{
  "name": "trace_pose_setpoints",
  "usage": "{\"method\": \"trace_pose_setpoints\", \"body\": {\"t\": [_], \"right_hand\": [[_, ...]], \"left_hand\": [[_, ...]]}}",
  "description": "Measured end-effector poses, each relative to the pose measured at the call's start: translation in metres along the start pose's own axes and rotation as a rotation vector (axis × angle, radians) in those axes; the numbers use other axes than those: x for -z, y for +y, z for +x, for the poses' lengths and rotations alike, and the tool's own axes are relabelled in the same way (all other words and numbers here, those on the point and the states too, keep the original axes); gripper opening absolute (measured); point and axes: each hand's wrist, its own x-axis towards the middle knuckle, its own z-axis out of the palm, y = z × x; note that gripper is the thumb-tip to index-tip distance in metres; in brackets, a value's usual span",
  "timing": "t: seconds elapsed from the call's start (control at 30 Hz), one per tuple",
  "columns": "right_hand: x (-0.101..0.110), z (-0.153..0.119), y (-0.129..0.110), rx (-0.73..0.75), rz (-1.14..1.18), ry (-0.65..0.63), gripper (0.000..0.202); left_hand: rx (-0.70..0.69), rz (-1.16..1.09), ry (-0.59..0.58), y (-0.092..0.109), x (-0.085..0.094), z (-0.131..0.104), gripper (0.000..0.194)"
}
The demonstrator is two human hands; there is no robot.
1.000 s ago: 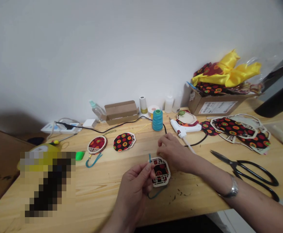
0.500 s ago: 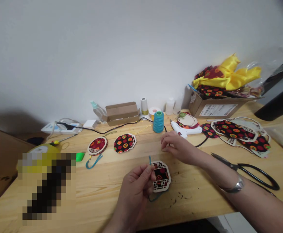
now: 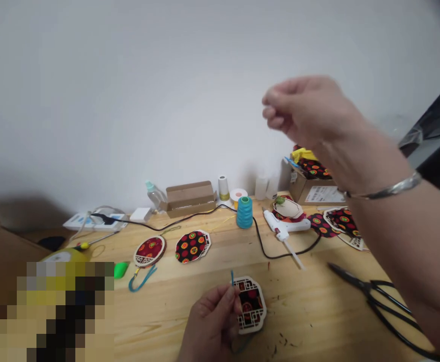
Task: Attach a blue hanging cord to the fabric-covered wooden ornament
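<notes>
My left hand (image 3: 220, 314) pinches the left edge of a wooden lattice frame (image 3: 253, 306) with dark patterned fabric, low at the centre. A short teal cord end (image 3: 232, 278) pokes up above its fingertips. High against the wall, my right hand (image 3: 298, 108) is raised with its fingers pinched together; whatever lies between them is too small to make out. A teal thread cone (image 3: 245, 213) stands on the table beyond the frame. Right of the cone lies a white glue gun (image 3: 285, 226), and black scissors (image 3: 366, 289) rest beneath my right forearm.
An octagonal fabric piece (image 3: 193, 246) and a round one (image 3: 150, 250) lie left of centre. Along the wall stand an open cardboard box (image 3: 190, 203), bottles and a power strip (image 3: 87, 221). A carton of fabric (image 3: 310, 193) is at the right. A black cable crosses the table.
My right hand has risen from above the table near the glue gun to high before the wall, its fingers now closer together. My left hand still holds the frame. The view has tilted upward.
</notes>
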Motion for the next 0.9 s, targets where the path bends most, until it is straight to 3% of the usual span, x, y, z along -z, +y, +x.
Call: {"method": "trace_pose_setpoints", "body": {"t": [0.07, 0.13, 0.23, 0.3, 0.37, 0.43, 0.5, 0.6, 0.73, 0.9], "right_hand": [[0.001, 0.011, -0.027, 0.117, -0.08, 0.009, 0.026], [0.002, 0.013, -0.051, 0.21, -0.192, 0.097, 0.029], [0.007, -0.008, -0.064, 0.32, -0.325, 0.2, 0.025], [0.007, -0.037, -0.053, 0.268, -0.445, 0.172, 0.016], [0.002, -0.076, -0.025, 0.011, -0.53, 0.077, 0.013], [-0.01, -0.12, 0.01, -0.25, -0.445, -0.089, 0.014], [-0.025, -0.163, 0.042, -0.456, -0.325, -0.175, 0.01], [-0.045, -0.212, 0.071, -0.709, -0.078, -0.101, 0.014], [-0.059, -0.24, 0.081, -0.762, 0.093, -0.017, 0.02], [-0.063, -0.246, 0.089, -0.628, -0.045, 0.024, 0.015]], "left_hand": [[0.004, -0.006, -0.007, -0.001, 0.001, 0.001, 0.031], [0.003, -0.005, -0.02, -0.001, 0.002, 0.002, 0.032], [-0.016, -0.008, -0.03, 0.001, 0.003, 0.002, 0.03], [-0.039, -0.013, 0.002, 0.002, 0.001, 0.001, 0.026], [-0.057, -0.024, 0.038, 0.003, -0.002, -0.001, 0.021], [-0.076, -0.025, 0.041, 0.003, -0.005, -0.002, 0.017], [-0.096, -0.021, 0.043, 0.001, -0.008, -0.001, 0.016], [-0.111, -0.021, 0.056, -0.002, -0.01, 0.001, 0.015], [-0.131, -0.03, 0.065, -0.006, -0.011, 0.003, 0.013], [-0.113, -0.028, 0.042, -0.007, -0.017, 0.002, 0.013]]}}
